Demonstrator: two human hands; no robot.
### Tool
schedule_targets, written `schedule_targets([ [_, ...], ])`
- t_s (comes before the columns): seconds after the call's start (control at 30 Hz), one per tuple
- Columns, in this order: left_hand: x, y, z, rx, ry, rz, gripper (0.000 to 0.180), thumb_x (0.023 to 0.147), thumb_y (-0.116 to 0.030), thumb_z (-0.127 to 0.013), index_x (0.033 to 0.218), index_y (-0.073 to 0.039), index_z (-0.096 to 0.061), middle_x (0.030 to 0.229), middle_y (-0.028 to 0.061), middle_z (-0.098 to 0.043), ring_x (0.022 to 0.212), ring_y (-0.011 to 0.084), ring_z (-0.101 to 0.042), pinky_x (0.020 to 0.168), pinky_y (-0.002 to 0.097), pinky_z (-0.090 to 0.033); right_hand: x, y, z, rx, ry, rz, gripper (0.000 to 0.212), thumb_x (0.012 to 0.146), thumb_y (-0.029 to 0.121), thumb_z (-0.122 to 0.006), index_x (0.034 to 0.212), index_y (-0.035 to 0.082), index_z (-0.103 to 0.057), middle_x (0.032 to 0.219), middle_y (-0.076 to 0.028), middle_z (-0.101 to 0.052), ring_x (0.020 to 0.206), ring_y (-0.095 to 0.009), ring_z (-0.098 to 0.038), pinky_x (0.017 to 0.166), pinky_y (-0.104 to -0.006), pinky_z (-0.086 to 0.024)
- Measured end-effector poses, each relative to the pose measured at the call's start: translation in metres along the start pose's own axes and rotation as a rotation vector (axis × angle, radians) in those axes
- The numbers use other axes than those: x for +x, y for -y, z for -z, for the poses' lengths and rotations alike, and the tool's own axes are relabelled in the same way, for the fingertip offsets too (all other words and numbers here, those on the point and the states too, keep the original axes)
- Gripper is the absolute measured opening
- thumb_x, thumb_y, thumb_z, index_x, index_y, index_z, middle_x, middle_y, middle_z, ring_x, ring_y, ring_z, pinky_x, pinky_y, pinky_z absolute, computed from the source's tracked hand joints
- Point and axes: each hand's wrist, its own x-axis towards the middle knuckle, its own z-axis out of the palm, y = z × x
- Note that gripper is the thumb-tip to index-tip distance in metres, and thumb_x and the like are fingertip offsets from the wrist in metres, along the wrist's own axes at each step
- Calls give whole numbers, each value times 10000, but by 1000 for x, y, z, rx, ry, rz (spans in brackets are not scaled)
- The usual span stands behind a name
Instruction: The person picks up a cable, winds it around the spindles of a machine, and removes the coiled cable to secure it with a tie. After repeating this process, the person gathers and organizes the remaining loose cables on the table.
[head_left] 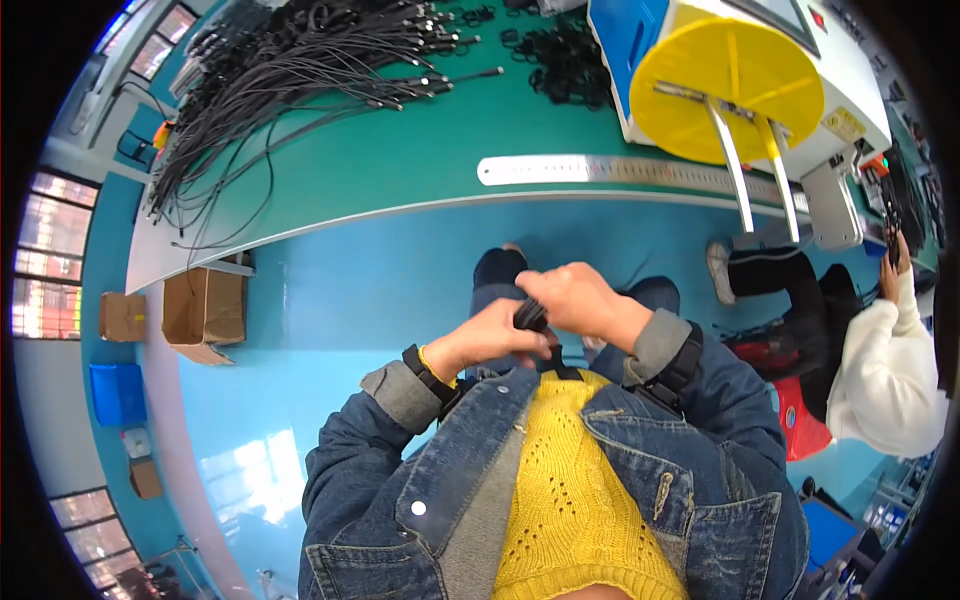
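Left hand: the left hand point(490, 335), at 8 o'clock of the black bundle point(531, 315), has fingers closed around its lower part.
Right hand: the right hand point(580, 300), between 2 and 3 o'clock, is curled nearly closed, fingertips at the bundle's upper end; whether it grips anything cannot be told.
Bundle: one, between the two hands, in front of the person's waist; it looks like folded cable.
Good handling: the left hand would best hold the folds flat and even while the right works the top, snug but without sharp bends; bringing the bundle over the surface point(420, 150) could guard against a drop.
Cables: a heap of cables point(330, 65) at 11 o'clock, too tangled to count.
Loops: a pile of small black loops point(560, 70) at 12, uncountable.
Ruler: one metal ruler point(600, 171) at 1.
Machine: one machine point(850, 105) between 1 and 2, with one yellow disc point(690, 120) and two prongs point(731, 168).
Boxes: three cardboard boxes point(205, 310), two at 9, one at 8.
Co-worker: one person point(885, 380) at 3.
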Motion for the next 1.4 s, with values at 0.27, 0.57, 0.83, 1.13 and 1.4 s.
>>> schedule_targets([
  [0.27, -4, -7, 12, -130, -83, 76, 137, 775, -126, -621, 850, -36, -549, 638, 5, -532, 528, 88, -494, 464, 238, -405, 53, 16, 26, -108, 189, 216, 126, 686, 107, -560, 776, 30, -518, 601, -145, -585, 592, -328, -603, 533, -409, -474],
  [0.57, -16, 2, 66, -357, -470, -219, 93, 832, -118, -572, 800, -51, -515, 628, 18, -491, 514, 96, -460, 432, 247, -373, 183, -15, 83, 137, 115, 71, 316, 738, 150, -555, 1042, 84, -608, 840, -149, -638, 715, -285, -622, 686, -378, -494],
  [0.83, -40, 0, 97, -512, -468, -173, 134, 843, -125, -571, 763, -45, -499, 609, 16, -475, 498, 94, -439, 431, 247, -365, 317, -124, 76, -127, -407, -536, 167, 723, 180, -593, 818, 74, -680, 807, -140, -649, 777, -309, -619, 681, -396, -490],
  [1.13, -25, -7, 116, -502, -451, -203, 143, 838, -129, -572, 754, -48, -489, 582, 15, -460, 482, 97, -436, 423, 243, -354, 308, -145, 65, 115, -425, -534, 189, 722, 227, -655, 825, 70, -677, 816, -103, -644, 690, -266, -599, 617, -399, -466],
  [1.4, 5, -59, 118, -629, -372, -430, 125, 867, -167, -544, 861, -47, -510, 611, -5, -430, 483, 88, -413, 421, 235, -338, 160, 7, 69, 1120, -7, -613, 144, 817, 145, -610, 870, 19, -655, 701, 24, -580, 511, -30, -389, 443, -176, -305],
])
